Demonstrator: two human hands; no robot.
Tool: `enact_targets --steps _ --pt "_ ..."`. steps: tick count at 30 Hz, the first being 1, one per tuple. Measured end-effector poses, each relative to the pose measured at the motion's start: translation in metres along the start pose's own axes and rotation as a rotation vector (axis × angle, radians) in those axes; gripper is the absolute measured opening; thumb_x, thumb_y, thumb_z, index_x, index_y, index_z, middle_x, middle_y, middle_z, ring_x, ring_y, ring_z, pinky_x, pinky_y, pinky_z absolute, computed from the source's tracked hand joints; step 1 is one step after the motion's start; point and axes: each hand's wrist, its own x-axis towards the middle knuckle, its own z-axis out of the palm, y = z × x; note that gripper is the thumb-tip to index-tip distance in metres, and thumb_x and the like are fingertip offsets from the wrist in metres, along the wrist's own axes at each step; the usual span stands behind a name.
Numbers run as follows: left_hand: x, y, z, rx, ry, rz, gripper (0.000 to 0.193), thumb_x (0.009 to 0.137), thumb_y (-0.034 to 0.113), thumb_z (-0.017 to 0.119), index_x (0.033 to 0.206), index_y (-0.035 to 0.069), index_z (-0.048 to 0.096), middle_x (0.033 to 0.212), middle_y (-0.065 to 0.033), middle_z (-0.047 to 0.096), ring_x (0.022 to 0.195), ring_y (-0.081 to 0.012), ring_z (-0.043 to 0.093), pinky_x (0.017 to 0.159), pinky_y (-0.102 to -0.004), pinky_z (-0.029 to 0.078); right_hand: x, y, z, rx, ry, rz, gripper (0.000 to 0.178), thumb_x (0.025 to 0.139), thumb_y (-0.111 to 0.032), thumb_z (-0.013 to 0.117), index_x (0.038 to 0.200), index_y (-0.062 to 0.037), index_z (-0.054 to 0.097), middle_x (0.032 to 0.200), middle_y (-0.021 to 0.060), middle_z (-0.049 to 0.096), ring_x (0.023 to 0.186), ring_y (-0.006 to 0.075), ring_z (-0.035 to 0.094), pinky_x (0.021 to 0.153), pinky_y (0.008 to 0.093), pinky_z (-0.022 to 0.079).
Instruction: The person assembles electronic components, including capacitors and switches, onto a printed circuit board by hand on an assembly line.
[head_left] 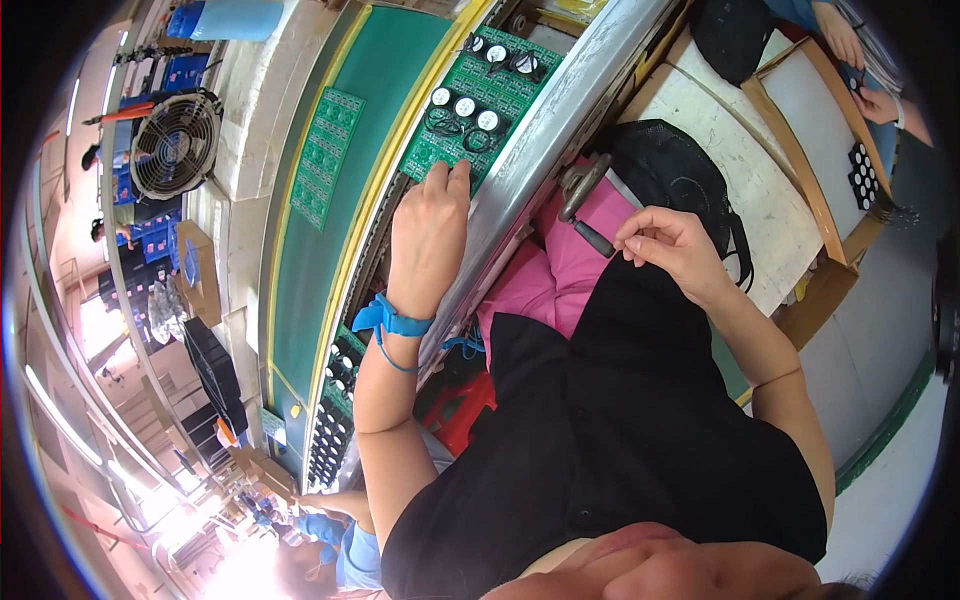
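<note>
My left hand point(430, 235), with a blue wrist strap point(395, 320) below it, reaches over the near end of a green circuit board panel point(425, 155). Its fingers are bent and close together; whatever the tips grip is hidden. White round parts with coiled black wires point(465, 107) sit in rows on that panel, beyond my fingertips. My right hand point(672, 250) is in the air above my lap, thumb and forefinger pinched. Anything in the pinch is too small to name. Close beside it is the dark grip of a crank handle point(592, 238).
Another green panel point(325, 155) lies on the green conveyor belt point(395, 50) to the left. A metal rail point(560, 130) borders the line. At right are a black mesh bag point(665, 160) and a cardboard tray point(790, 100); another person's hands point(840, 35) are near the tray.
</note>
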Motion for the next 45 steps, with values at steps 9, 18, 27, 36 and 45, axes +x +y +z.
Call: enact_targets --steps 9,18,27,36,45 --pt "0.009 0.008 -0.005 0.068 -0.058 -0.017 0.023 0.075 0.0 0.055 0.097 -0.003 0.056 0.082 -0.0145 0.057 0.072 -0.0277 0.062 0.061 -0.0348 0.051 -0.003 0.002 -0.005 0.019 0.016 0.018 0.01 0.086 -0.003 0.058 0.094 0.0011 0.062 0.089 0.0071 0.063 0.076 0.0104 0.058 0.067 0.0222 0.047" --pt "0.017 0.013 -0.004 0.142 -0.146 -0.015 0.013 0.074 -0.002 0.054 0.087 -0.002 0.055 0.073 -0.0156 0.059 0.064 -0.028 0.065 0.053 -0.0345 0.052 -0.01 0.005 -0.021 0.0 0.087 0.026 0.011 0.086 -0.003 0.058 0.095 0.0007 0.063 0.088 0.006 0.064 0.076 0.0094 0.057 0.067 0.0218 0.046" --pt "0.012 -0.003 -0.003 0.031 -0.129 0.008 0.018 0.07 -0.003 0.055 0.088 -0.003 0.055 0.074 -0.0179 0.06 0.064 -0.0303 0.063 0.054 -0.0373 0.052 -0.021 0.007 -0.042 0.005 0.221 0.027 0.011 0.088 -0.003 0.056 0.096 0.0003 0.063 0.087 0.006 0.064 0.076 0.0097 0.058 0.068 0.022 0.046" --pt "-0.003 -0.01 0.016 -0.08 0.055 -0.058 0.032 0.074 0.003 0.057 0.106 0.004 0.058 0.081 -0.0103 0.061 0.068 -0.0271 0.063 0.057 -0.0375 0.049 -0.018 -0.005 -0.032 -0.141 0.168 -0.047 0.01 0.088 -0.003 0.056 0.096 -0.0004 0.063 0.088 0.0047 0.064 0.076 0.0093 0.058 0.067 0.0222 0.046" --pt "-0.008 -0.017 0.027 -0.254 0.284 -0.014 0.031 0.075 0.003 0.061 0.106 0.006 0.063 0.087 -0.0085 0.064 0.078 -0.0261 0.06 0.07 -0.0368 0.047 -0.018 0.022 -0.248 -1.176 0.93 -0.083 0.022 0.084 -0.007 0.057 0.104 -0.0037 0.066 0.092 0.0176 0.067 0.078 0.0255 0.066 0.071 0.0322 0.05"
